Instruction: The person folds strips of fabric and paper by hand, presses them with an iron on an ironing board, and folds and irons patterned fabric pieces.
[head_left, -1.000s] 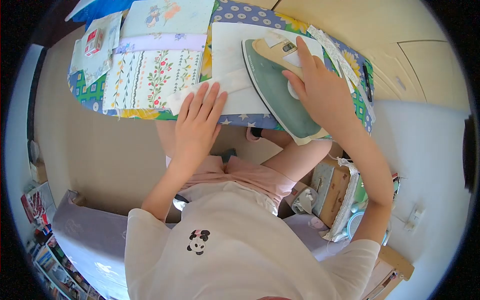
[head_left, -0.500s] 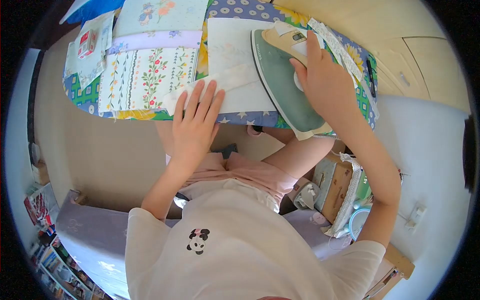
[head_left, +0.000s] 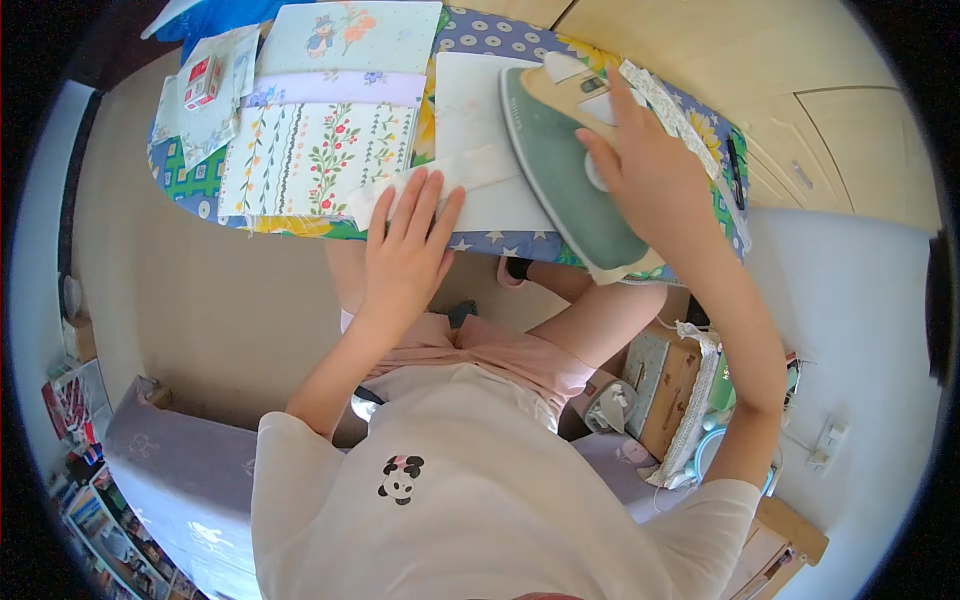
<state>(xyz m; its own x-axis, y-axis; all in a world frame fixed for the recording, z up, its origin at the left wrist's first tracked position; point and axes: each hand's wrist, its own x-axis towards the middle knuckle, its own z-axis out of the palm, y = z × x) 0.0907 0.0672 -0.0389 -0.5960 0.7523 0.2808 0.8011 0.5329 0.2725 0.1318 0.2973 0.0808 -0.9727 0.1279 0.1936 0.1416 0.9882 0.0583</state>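
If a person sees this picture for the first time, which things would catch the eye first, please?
Probably the large green iron, held by the right hand on the right part of the patterned ironing board. Next, perhaps the left hand, spread over a pale strip near the board's front edge. Left of it lies the flowered cloth, bright with red blossoms.

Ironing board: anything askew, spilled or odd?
No spill visible. On the ironing board, the heel of the iron appears to jut past the near edge, above the person's thigh. Loose threads hang from the floral fabric at its near edge, so it looks unfinished.
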